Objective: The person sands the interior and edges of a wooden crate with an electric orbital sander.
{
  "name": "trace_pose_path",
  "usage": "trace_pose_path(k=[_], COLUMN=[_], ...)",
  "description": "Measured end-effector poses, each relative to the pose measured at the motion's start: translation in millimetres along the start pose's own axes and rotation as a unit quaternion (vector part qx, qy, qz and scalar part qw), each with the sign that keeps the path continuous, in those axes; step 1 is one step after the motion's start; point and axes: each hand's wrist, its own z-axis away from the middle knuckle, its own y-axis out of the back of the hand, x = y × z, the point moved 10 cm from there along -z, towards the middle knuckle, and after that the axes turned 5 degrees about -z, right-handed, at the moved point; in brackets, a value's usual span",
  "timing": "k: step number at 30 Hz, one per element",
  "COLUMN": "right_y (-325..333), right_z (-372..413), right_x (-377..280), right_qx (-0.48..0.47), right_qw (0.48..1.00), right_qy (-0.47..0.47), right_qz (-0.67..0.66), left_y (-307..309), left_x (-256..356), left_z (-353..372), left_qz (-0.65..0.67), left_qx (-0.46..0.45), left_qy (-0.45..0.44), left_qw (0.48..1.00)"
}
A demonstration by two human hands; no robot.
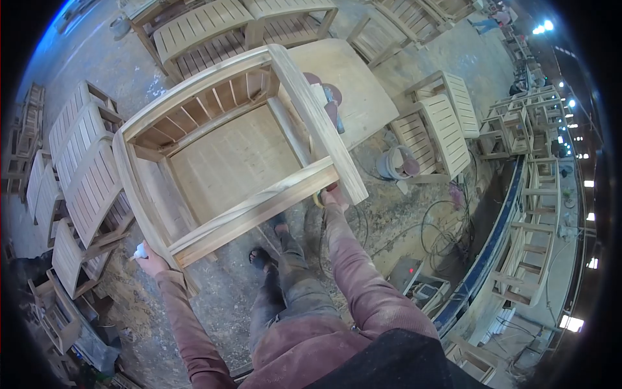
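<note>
Head view looks down on a bare wooden chair frame [233, 155], held up and tilted above the dusty floor [402, 214], its open seat facing the camera. The right hand [333, 196] is closed around the frame's near right corner, where the broad armrest meets the front rail; something small and yellowish shows under its fingers, too blurred to name. The left hand [151, 262] sits at the frame's near left corner, curled around a small white object [138, 250] and touching the leg there. Below the frame are the person's two feet [262, 256]. Just beyond the frame's far right side lies a pale wooden table [353, 91]. Left of the frame stand stacked slatted chairs [84, 155]. Right of it are a bucket [393, 163] and loose cables [447, 227].
</note>
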Motion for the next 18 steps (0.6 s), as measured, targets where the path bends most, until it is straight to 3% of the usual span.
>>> trace_pose_path(k=[1,2,4,5,6,7,8,10,11,13,14,16,17,18], right_y=[7,13,22,-18,-38,-67,-64,-23,-16,25,39,55,29,36], right_z=[0,-4,3,-14,-33,-60,-56,-35,-24,6,21,35,13,21], right_x=[-26,-26,-24,25,82,119,116,50,7,-58,-75,-67,-5,-19], right_qx=[0.063,0.061,-0.132,-0.134,-0.098,-0.055,-0.058,0.024,0.021,-0.005,-0.016,-0.086,-0.04,-0.047], right_qw=[0.976,0.976,0.97,0.97,0.992,0.945,0.946,0.981,0.981,0.97,0.97,0.986,0.991,0.99], right_qy=[0.097,0.097,0.013,0.015,0.047,0.075,0.074,0.189,0.188,0.112,0.111,0.022,0.047,0.046], right_qz=[0.184,0.185,0.202,0.201,-0.058,-0.313,-0.311,-0.043,-0.042,0.214,0.214,0.138,-0.119,-0.121], left_y=[-1,-3,-2,-1,2,5,6,2,0,-3,-3,-4,-4,-1], left_x=[-2,-4,-1,2,9,11,8,4,4,-1,-8,-14,-7,2], left_z=[0,2,-1,-1,5,8,6,2,3,3,1,-9,-8,0], left_qz=[0.0,-0.001,0.001,0.0,-0.024,-0.048,-0.051,-0.034,-0.038,0.037,0.027,-0.001,-0.005,-0.02], left_qx=[0.004,0.004,0.0,0.003,0.012,0.021,0.022,0.015,0.016,0.003,0.008,0.011,0.016,0.03], left_qy=[0.005,0.006,-0.008,-0.008,-0.001,0.009,0.011,0.002,0.003,0.005,0.006,-0.02,-0.022,-0.026], left_qw=[1.0,1.0,1.0,1.0,1.0,0.999,0.998,0.999,0.999,0.999,1.0,1.0,1.0,0.999])
